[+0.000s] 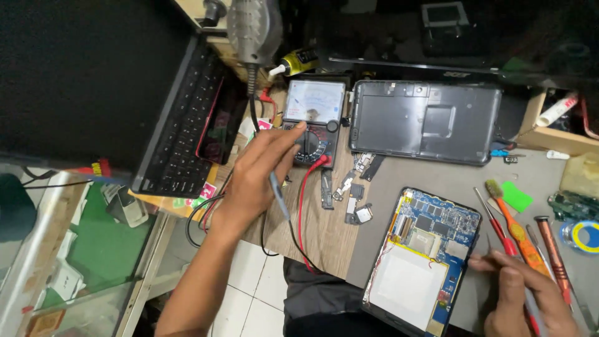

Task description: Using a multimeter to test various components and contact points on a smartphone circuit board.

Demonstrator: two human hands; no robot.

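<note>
Two hands at table (pixel 324 231), left hand (pixel 259 171) gripped probe (pixel 279 195), fingertip on multimeter (pixel 314 122) dial, right hand (pixel 527 293) closed around red probe (pixel 508 240) beside opened tablet (pixel 421 259).

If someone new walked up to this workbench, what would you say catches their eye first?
Probably the opened tablet at lower centre-right, its blue circuit board and white battery exposed, with the right hand beside it holding a red-handled tool. Next, the left hand reaching to the dial of the meter at top centre while holding a probe. The tablet's grey back cover lies right of the meter.
</note>
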